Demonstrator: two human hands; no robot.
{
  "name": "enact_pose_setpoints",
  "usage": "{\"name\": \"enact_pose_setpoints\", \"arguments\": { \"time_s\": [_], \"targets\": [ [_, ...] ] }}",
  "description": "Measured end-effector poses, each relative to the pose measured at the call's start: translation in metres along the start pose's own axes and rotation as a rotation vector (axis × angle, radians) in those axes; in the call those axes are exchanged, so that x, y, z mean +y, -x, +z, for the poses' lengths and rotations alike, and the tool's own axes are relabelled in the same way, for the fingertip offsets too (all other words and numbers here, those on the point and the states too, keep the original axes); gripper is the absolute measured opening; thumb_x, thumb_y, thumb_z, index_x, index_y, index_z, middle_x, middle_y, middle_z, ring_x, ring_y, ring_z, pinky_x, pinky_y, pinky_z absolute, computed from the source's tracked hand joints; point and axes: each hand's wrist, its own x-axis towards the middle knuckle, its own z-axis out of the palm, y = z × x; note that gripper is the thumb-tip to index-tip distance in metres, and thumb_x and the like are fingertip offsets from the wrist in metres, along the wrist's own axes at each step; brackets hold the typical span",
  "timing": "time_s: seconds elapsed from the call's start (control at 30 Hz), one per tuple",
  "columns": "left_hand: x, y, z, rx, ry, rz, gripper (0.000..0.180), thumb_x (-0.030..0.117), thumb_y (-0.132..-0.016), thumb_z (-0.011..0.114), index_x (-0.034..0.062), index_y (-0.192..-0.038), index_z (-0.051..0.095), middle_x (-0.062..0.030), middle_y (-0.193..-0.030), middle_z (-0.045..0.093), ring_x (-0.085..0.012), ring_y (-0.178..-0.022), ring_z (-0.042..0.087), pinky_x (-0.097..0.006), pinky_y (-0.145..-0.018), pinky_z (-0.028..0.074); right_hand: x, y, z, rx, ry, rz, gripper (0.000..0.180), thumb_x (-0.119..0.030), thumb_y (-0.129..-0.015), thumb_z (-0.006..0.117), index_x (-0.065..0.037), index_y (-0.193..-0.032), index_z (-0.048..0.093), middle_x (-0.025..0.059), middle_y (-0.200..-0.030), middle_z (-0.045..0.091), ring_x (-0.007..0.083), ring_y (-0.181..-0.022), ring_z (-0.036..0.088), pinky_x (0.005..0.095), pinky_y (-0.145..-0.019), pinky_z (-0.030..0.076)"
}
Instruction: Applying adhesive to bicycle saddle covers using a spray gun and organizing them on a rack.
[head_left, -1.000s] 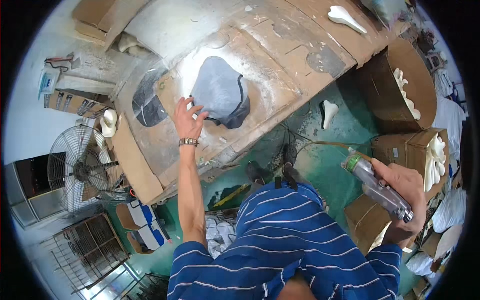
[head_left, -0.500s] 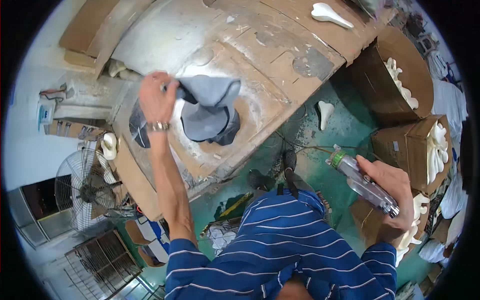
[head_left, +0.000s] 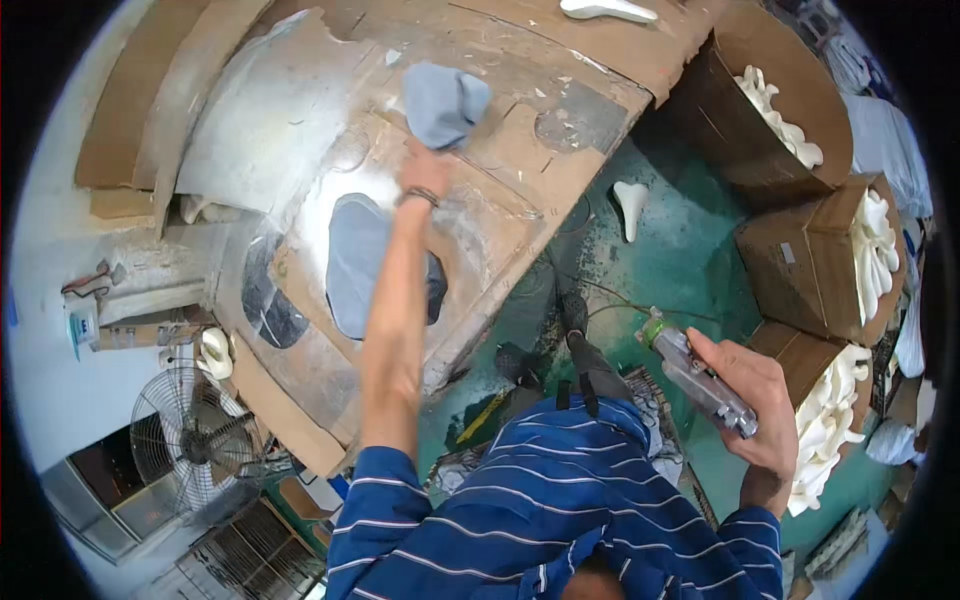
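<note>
My left hand (head_left: 425, 172) is stretched out over the worktable, smeared by motion. Its fingertips meet the lower edge of a grey fabric piece (head_left: 447, 105); whether they grip it cannot be made out. Under my left forearm lies another grey fabric piece (head_left: 355, 262), flat on the table, with a darker piece (head_left: 436, 290) showing at its right. A dark, shiny cut piece (head_left: 270, 298) lies farther left. My right hand (head_left: 752, 385) is wrapped round a clear plastic bottle-like tool (head_left: 697, 378) with a green collar, held tilted above the floor, away from the table.
Cardboard covers the worktable (head_left: 500, 215). A white bicycle saddle shape (head_left: 608, 10) lies on its far edge, another (head_left: 630, 208) on the green floor. Cardboard boxes (head_left: 790, 255) of white saddle shapes stand at the right. A fan (head_left: 195, 435) stands at the left.
My left hand has moved right and farther across the table, along with a grey fabric piece. Another grey piece now lies flat beneath my forearm. My right hand keeps its hold on the clear tool.
</note>
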Motion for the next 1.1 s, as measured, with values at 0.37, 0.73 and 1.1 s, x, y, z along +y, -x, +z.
{"name": "enact_pose_setpoints", "arguments": {
  "time_s": [0.37,0.73,1.1],
  "targets": [
    [-0.125,0.353,0.116,-0.651,0.599,-0.073,0.052,0.041,-0.096,0.069,0.0036,-0.132,0.068,-0.0174,-0.121,0.075,-0.0311,-0.114,0.071,-0.041,-0.098,0.054,-0.048,-0.024,0.002,-0.177,0.013,-0.232,0.061,-0.014,-0.077,0.076,0.009,-0.132,0.065,0.0137,-0.082,0.069,0.0286,-0.070,0.070,0.0359,-0.062,0.053],
    [-0.309,0.625,0.187,-0.535,0.948,-1.452,0.019,0.028,-0.095,0.067,0.0119,-0.089,0.074,-0.0053,-0.085,0.073,-0.0240,-0.077,0.071,-0.044,-0.064,0.055,-0.132,-0.042,0.071,0.001,0.137,-0.210,0.064,-0.028,-0.072,0.076,0.006,-0.126,0.070,0.0147,-0.081,0.066,0.0274,-0.072,0.066,0.0326,-0.072,0.049],
    [-0.339,0.648,0.220,-0.411,1.206,-1.358,0.014,0.014,-0.090,0.065,0.0121,-0.095,0.078,-0.0006,-0.085,0.072,-0.0134,-0.069,0.067,-0.033,-0.052,0.050,-0.234,-0.030,0.158,-0.047,0.336,-0.315,0.063,-0.019,-0.072,0.072,0.004,-0.131,0.068,0.0165,-0.089,0.070,0.0273,-0.076,0.069,0.0316,-0.072,0.051]
  ]
}}
